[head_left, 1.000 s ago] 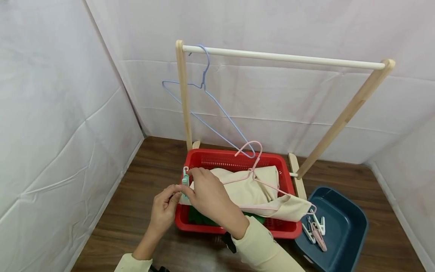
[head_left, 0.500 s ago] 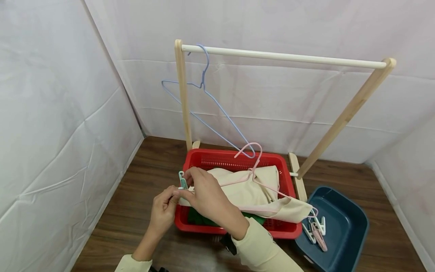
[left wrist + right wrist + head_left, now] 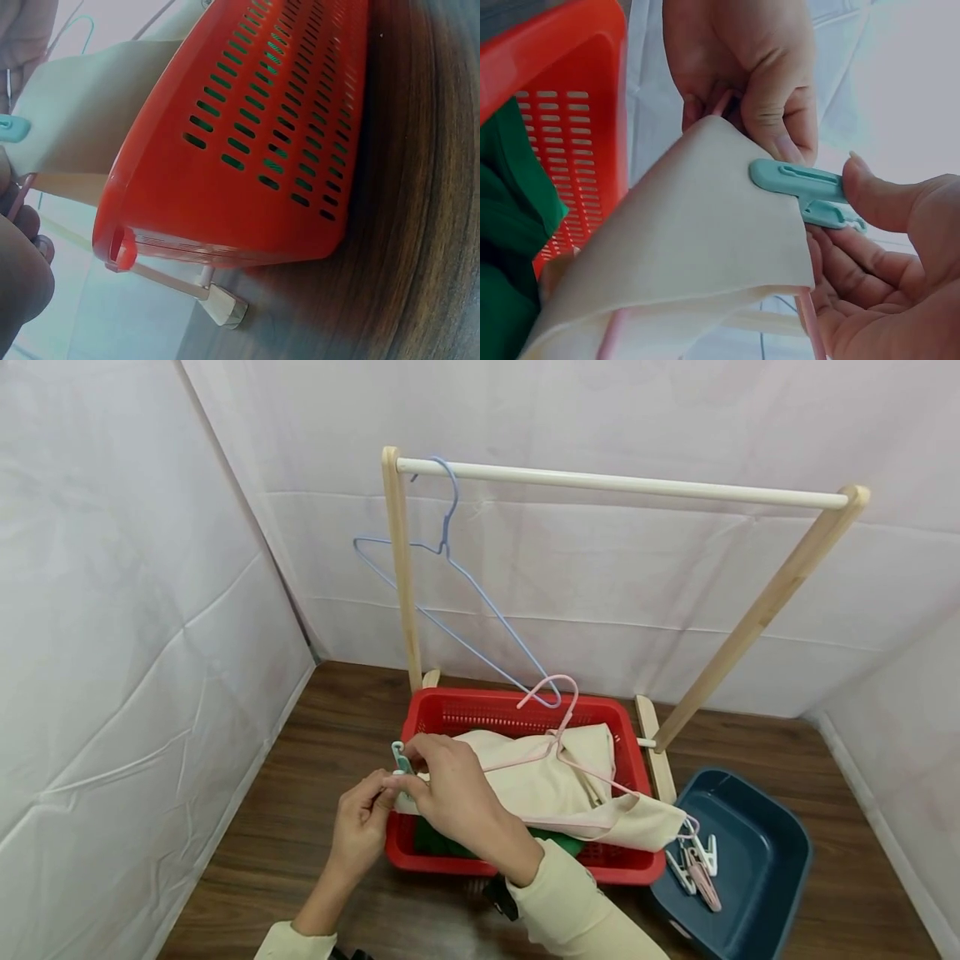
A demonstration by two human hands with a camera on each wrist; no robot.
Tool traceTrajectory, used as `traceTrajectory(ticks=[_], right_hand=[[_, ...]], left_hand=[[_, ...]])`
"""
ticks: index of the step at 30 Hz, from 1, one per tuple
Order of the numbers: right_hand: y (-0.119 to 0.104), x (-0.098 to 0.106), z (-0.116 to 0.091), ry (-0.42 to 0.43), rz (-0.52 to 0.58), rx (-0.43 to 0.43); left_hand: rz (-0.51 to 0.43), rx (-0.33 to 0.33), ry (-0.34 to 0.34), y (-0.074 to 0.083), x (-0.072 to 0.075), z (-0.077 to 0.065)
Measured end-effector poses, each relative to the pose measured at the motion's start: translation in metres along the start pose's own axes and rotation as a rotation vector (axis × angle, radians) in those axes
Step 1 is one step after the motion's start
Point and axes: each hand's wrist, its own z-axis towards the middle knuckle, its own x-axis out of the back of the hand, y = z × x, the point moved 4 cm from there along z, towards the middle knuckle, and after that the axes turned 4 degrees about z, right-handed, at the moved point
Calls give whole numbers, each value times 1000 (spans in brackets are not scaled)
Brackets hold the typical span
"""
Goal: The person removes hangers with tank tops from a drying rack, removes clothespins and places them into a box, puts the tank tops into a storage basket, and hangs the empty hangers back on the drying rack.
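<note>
A cream cloth (image 3: pixel 690 225) is draped over a pink hanger (image 3: pixel 567 697) that lies across the red basket. At the hanger's left end, my left hand (image 3: pixel 362 821) grips the hanger tip beside the cloth's corner. My right hand (image 3: pixel 463 793) pinches a teal clothespin (image 3: pixel 802 184) at its handle end, thumb on one arm and fingers beneath. In the right wrist view one arm of the clothespin lies over the cloth's edge. The left wrist view catches only part of the left hand (image 3: pixel 22 277) and the clothespin's rounded tip (image 3: pixel 13 128).
The red basket (image 3: pixel 517 695) also holds green fabric (image 3: pixel 442 842). Behind stands a wooden rack with a white bar (image 3: pixel 622 484), a blue hanger (image 3: pixel 448 518) hooked on it. At right, a dark blue tub (image 3: pixel 772 835) holds several white and pink clothespins (image 3: pixel 701 881).
The teal clothespin has tilted and shifted slightly left and down between my fingers. Both hands stay in nearly the same place at the hanger's left end.
</note>
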Motion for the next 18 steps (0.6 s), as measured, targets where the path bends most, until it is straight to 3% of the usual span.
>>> traceTrajectory(ticks=[11,18], right_hand=[[-3,3,-1,129,39,146],[-5,7,-4,136,44,159]], left_hand=[[-12,12,19,-8,0,-5],[-18,6,23,-7,0,-6]])
